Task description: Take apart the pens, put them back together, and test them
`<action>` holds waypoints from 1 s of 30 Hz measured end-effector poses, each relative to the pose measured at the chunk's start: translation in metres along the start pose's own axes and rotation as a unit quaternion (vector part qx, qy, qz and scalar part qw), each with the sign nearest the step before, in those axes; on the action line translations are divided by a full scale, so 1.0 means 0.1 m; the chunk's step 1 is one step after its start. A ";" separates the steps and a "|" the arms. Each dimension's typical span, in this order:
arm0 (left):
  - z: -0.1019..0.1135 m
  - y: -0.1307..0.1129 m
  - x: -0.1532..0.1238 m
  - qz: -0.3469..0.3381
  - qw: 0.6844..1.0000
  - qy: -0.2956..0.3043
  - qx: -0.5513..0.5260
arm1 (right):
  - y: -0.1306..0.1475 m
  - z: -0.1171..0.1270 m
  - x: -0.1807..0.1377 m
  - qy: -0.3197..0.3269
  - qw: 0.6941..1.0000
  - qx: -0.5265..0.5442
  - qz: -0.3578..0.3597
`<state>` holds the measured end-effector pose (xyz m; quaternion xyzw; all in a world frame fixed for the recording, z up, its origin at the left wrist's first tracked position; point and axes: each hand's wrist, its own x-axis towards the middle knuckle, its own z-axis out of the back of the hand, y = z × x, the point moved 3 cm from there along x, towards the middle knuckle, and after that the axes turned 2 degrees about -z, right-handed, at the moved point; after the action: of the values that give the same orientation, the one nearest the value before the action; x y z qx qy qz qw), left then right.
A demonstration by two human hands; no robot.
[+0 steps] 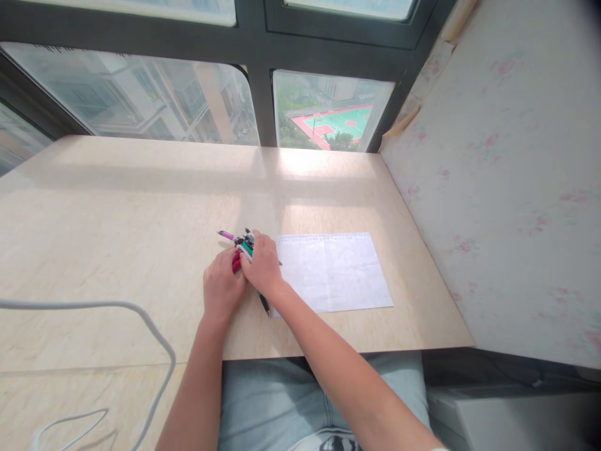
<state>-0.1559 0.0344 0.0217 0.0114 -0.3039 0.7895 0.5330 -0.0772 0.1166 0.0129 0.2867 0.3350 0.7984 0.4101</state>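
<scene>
On the light wooden desk, my left hand [222, 279] and my right hand [263, 262] meet around a loose bunch of pens [245, 243]. Both hands have their fingers curled about the pens from either side. Green, red and black barrels show between them. One purple pen [226, 235] sticks out to the upper left, and a dark pen tip [265, 304] points toward me below my right hand. Most of the bunch is hidden by my fingers. A white sheet of paper [333, 272] lies flat just right of my right hand, with a line of small marks along its top edge.
A grey cable [117, 305] loops over the left side of the desk [117, 238]. Windows with dark frames [263, 106] stand behind the desk. A flower-patterned wall [507, 188] borders it on the right. My lap is below the front edge.
</scene>
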 end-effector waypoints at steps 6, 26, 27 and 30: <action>0.03 0.04 -0.05 -0.013 1.000 -0.013 0.020 | -0.09 0.06 -0.02 -0.005 0.999 0.015 -0.027; 0.10 0.15 -0.15 0.002 0.999 -0.052 0.012 | -0.33 0.83 -0.64 0.077 0.990 -0.110 -0.050; 0.10 0.15 -0.16 0.004 0.999 -0.052 0.013 | -0.34 0.87 -0.75 0.091 0.984 -0.139 -0.057; 0.11 0.15 -0.17 0.005 0.998 -0.055 0.015 | -0.29 0.90 -1.01 0.125 0.972 -0.191 -0.053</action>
<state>-0.1646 0.0111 0.0178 0.0612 -0.3209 0.7950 0.5110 0.0531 0.0707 0.0267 0.0827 0.2396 0.8544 0.4536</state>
